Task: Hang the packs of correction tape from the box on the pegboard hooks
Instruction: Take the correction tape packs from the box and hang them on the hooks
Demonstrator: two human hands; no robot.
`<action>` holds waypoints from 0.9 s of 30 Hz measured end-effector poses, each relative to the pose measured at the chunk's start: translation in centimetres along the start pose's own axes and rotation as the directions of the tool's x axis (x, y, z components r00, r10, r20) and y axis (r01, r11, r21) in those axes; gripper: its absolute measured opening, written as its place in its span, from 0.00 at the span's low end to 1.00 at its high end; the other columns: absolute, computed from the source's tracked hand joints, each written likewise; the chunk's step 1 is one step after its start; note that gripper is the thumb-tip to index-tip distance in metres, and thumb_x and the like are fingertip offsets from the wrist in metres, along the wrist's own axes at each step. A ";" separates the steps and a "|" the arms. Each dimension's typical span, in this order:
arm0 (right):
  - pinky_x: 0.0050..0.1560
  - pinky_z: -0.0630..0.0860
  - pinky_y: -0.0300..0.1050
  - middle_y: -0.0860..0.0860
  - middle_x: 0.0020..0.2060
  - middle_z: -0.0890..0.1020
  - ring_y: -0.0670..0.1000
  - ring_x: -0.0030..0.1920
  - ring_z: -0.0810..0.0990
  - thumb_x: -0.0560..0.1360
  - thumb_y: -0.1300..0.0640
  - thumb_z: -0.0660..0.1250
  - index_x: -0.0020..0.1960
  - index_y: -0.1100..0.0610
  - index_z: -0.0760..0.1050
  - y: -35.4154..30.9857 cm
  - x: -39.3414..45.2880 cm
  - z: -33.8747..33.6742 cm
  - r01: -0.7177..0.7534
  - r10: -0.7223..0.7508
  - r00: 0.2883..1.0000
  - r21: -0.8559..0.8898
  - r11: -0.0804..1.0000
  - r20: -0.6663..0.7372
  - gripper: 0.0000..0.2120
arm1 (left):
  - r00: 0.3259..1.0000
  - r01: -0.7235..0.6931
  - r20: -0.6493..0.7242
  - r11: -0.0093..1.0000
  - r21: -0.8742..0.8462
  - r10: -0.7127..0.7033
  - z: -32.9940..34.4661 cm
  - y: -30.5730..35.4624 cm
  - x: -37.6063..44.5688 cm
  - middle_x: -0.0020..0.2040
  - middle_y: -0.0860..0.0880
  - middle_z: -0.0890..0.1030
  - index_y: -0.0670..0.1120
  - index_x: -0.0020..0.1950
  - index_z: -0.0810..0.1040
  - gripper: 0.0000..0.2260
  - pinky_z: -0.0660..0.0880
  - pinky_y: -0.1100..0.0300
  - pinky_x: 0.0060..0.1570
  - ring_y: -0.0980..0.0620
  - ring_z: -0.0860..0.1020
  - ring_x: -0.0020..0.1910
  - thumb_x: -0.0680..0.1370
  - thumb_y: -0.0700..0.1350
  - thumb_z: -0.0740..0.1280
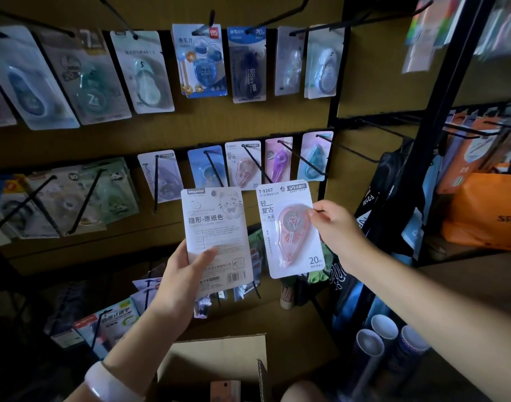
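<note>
Pegboard (248, 123) of tan panel is filling the view, with black wire hooks jutting toward the camera in two rows; packs are hanging on most hooks, while one long bare black hook (354, 149) at the right end of the lower row is sticking out beside the black upright frame post (451, 111). Open room is lying in front of the lower row, where both packs are being held. Below, an open brown cardboard box (219, 355) is sitting with one peach-coloured pack (225, 390) showing inside. The left hand (181, 280) is gripping a white card pack printed with a cartoon cat (216, 236) by its lower edge, thumb pressing across the front, fingers hidden behind. The right hand (332, 224) is pinching a white card pack with a pink correction tape blister (290, 227) at its right edge, just under a matching hung pack (244, 165).
</note>
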State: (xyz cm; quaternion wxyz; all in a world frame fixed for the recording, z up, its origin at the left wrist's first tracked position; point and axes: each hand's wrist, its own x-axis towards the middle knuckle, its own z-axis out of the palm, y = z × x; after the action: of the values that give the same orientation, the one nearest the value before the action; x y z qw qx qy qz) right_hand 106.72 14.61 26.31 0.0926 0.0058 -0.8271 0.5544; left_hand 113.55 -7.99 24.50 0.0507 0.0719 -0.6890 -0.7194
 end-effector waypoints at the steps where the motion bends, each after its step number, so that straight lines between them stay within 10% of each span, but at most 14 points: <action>1: 0.33 0.61 0.41 0.48 0.31 0.72 0.46 0.32 0.66 0.79 0.58 0.60 0.43 0.58 0.73 0.0 0.0 0.0 0.001 -0.001 1.000 0.001 1.000 -0.001 0.08 | 1.000 0.004 -0.001 1.000 -0.003 -0.004 -0.1 -0.1 0.0 0.53 0.47 0.80 0.51 0.59 0.73 0.11 0.74 0.45 0.58 0.46 0.76 0.54 0.78 0.41 0.62; 27: 0.42 0.67 0.44 0.52 0.39 0.78 0.51 0.41 0.73 0.79 0.58 0.59 0.48 0.56 0.76 -0.4 0.1 0.1 0.016 -0.016 1.000 -0.012 1.000 -0.004 0.07 | 0.999 0.010 0.041 1.000 -0.007 -0.010 -1.7 -0.8 -1.5 0.56 0.47 0.80 0.53 0.64 0.72 0.18 0.71 0.38 0.61 0.43 0.75 0.58 0.74 0.46 0.67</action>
State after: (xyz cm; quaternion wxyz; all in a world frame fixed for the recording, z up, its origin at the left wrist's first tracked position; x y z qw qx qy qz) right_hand 106.66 14.41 26.71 0.0985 0.0107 -0.8301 0.5487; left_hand 115.32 -9.36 23.73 0.0330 0.0604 -0.6868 -0.7235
